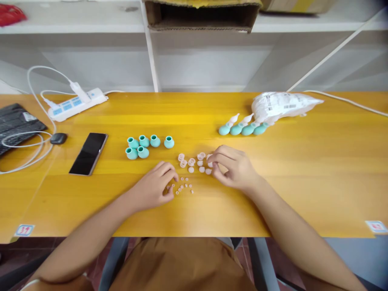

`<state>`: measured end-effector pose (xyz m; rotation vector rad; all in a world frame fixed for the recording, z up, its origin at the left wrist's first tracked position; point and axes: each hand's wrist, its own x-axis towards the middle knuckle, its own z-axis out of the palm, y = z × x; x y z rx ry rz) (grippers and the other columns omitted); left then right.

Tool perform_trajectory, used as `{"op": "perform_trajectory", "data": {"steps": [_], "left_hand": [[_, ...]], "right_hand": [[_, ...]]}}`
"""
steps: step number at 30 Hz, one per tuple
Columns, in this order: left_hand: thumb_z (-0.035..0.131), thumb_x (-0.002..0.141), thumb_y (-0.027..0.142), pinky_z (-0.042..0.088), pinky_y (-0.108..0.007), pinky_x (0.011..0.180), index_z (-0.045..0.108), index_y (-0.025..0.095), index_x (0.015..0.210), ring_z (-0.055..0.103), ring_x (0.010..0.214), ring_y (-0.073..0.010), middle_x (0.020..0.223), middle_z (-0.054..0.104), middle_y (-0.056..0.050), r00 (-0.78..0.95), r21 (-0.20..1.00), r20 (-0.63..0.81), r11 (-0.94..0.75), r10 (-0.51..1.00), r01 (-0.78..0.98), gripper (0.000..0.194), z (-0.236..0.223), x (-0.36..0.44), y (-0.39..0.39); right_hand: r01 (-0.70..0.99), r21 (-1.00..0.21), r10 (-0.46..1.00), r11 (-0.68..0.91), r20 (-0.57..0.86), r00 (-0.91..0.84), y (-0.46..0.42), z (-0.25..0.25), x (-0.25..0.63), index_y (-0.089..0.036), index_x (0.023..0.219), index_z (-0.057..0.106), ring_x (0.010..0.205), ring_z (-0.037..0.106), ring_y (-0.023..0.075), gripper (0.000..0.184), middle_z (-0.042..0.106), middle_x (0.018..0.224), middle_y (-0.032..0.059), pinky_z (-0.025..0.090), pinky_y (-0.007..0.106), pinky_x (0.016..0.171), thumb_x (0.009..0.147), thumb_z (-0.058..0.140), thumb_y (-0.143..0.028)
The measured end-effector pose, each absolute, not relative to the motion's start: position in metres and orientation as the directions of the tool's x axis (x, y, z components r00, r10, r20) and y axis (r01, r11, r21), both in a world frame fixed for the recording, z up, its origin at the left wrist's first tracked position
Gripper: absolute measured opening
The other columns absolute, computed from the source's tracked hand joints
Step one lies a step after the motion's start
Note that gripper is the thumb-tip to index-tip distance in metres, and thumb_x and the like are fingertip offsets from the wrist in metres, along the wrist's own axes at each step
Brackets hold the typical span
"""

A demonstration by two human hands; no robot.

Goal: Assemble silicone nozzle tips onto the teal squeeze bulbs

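My left hand (156, 184) rests on the yellow table (303, 161), fingers curled, its tips pinching among several tiny pink beads (183, 188). My right hand (232, 165) lies just to the right, fingers bent down onto a cluster of small translucent pink caps (192, 161). What either pinch holds is too small to make out. Behind my left hand stand several teal rubber bulbs (145, 146). A row of teal bulbs with clear tips (242, 127) lies behind my right hand.
A crinkled plastic bag (281, 105) lies at the back right. A black phone (89, 153) lies at the left, with a white power strip (77, 104), cables, a small black mouse (58, 138) and a dark keyboard (15, 125). A cardboard box (200, 16) sits on the shelf behind.
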<state>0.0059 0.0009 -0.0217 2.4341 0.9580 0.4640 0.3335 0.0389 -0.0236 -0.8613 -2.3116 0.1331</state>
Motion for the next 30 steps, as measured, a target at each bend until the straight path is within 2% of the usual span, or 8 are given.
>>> {"op": "perform_trajectory", "data": {"steps": [4,11,16,24,30], "left_hand": [[0.061,0.082,0.002,0.053,-0.045,0.1,0.058,0.021,0.114,0.057,0.107,-0.0291,0.115,0.064,-0.008,0.741,0.51,0.046,-0.653,0.67,0.559,0.037,-0.016,0.003,0.003],[0.065,0.103,0.019,0.052,-0.045,0.099,0.065,0.021,0.116,0.062,0.108,-0.0296,0.115,0.072,-0.009,0.728,0.551,0.042,-0.624,0.684,0.555,0.013,-0.026,0.003,0.009],[0.06,0.108,0.017,0.053,-0.042,0.095,0.07,0.021,0.111,0.062,0.104,-0.0269,0.11,0.074,-0.009,0.74,0.546,0.08,-0.651,0.668,0.528,0.011,-0.03,0.005,0.009],[0.06,0.108,0.013,0.052,-0.037,0.093,0.07,0.021,0.11,0.063,0.102,-0.0244,0.107,0.073,-0.007,0.745,0.558,0.128,-0.669,0.655,0.491,0.013,-0.034,0.007,0.009],[0.061,0.107,0.01,0.053,-0.034,0.092,0.07,0.022,0.108,0.065,0.1,-0.022,0.105,0.072,-0.006,0.742,0.621,0.135,-0.64,0.657,0.453,0.015,-0.036,0.007,0.007]], "right_hand": [[0.562,-0.225,0.591,0.796,0.488,-0.642,0.034,-0.03,0.332,-0.025,0.114,0.073,0.088,0.077,0.0272,0.019,0.082,0.103,0.0087,0.064,0.042,0.075,0.1,0.065,-0.016],[0.612,-0.205,0.634,0.764,0.414,-0.653,0.028,-0.031,0.328,-0.026,0.117,0.073,0.094,0.081,0.0266,0.013,0.084,0.109,0.0079,0.065,0.042,0.079,0.107,0.067,-0.021],[0.606,-0.226,0.64,0.762,0.403,-0.655,0.027,-0.032,0.329,-0.026,0.11,0.073,0.094,0.081,0.0268,0.007,0.084,0.105,0.0065,0.064,0.043,0.078,0.109,0.069,-0.021],[0.651,-0.174,0.655,0.739,0.414,-0.633,0.027,-0.032,0.333,-0.025,0.108,0.071,0.088,0.08,0.0237,0.007,0.083,0.103,0.0055,0.062,0.039,0.074,0.113,0.067,-0.027],[0.631,-0.22,0.662,0.744,0.369,-0.652,0.027,-0.035,0.331,-0.025,0.106,0.072,0.091,0.081,0.0237,0.008,0.084,0.106,0.0056,0.063,0.039,0.076,0.113,0.067,-0.026]]}}
